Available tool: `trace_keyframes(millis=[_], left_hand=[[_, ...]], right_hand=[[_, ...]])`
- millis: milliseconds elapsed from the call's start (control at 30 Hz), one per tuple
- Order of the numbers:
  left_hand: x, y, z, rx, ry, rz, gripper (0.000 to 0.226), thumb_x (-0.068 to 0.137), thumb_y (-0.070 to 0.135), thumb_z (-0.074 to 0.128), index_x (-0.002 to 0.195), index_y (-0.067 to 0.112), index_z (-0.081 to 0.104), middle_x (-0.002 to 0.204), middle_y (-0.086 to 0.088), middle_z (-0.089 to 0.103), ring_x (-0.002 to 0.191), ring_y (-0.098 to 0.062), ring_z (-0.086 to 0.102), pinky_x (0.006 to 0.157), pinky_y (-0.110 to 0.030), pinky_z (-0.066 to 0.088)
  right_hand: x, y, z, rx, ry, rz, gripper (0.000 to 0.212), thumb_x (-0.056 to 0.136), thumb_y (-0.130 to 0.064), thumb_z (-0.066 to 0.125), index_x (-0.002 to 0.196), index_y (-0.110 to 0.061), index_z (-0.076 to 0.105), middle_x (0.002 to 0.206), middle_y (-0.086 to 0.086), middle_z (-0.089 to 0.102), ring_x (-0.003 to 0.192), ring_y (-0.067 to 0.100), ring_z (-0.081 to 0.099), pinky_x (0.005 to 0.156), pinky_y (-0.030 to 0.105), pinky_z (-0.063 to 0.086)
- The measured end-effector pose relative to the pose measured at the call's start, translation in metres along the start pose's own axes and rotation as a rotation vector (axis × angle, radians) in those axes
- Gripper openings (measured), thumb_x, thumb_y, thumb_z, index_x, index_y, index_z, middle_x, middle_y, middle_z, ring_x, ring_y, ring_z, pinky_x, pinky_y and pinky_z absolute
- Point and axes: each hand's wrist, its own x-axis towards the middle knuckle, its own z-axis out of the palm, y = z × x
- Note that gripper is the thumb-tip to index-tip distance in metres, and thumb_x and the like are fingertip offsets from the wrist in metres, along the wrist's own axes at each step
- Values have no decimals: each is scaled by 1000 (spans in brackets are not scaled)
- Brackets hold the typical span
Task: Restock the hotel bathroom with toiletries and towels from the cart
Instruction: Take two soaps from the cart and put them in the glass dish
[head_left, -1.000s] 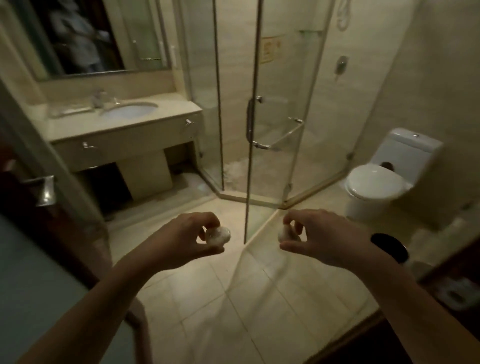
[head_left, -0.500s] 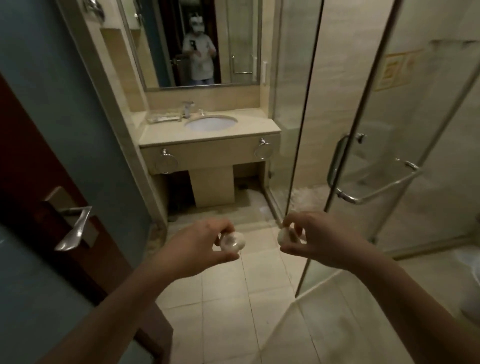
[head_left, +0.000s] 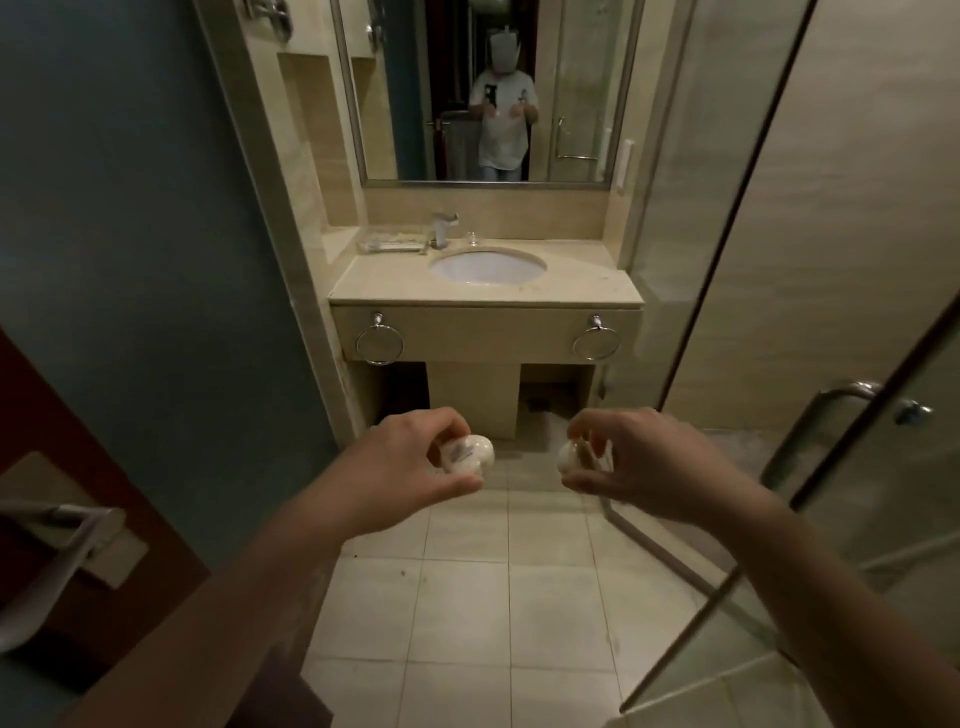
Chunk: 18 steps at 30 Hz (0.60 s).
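Centre frame, my left hand (head_left: 415, 462) pinched one white toiletry (head_left: 470, 453) and my right hand (head_left: 641, 462) a second toiletry (head_left: 570, 458), both short of the bench (head_left: 483, 292) at upper centre. Best, I judged: firm grips, set down beside the tray (head_left: 390, 243), avoiding the glass door (head_left: 857, 467) at right.

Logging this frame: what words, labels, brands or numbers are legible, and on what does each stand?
No text here can be read.
On the left white item, pinched by the left hand: dark print, too blurred to read.
On the right white item, pinched by the right hand: dark marking, too blurred.
On the shirt reflected in the mirror: dark graphics, too small to read.
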Motion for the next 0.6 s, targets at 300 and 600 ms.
trace_keyframes(millis=[300,600], left_hand=[[141,-60,-57,72,-6,44,37,75,48,68,104,30,55,98,15,59,86,-4,58,79,-36,53],[268,-136,-98,30,4,73,40,74,51,66,106,31,54,102,16,58,91,-4,57,81,-38,53]], right_hand=[[156,25,-16,-82,41,47,41,77,-59,59,109,-33,54,101,-10,63,87,15,61,75,36,54],[296,52,-35,-163,63,71,40,77,-61,58,108,-36,52,105,-12,62,93,17,60,67,29,43]])
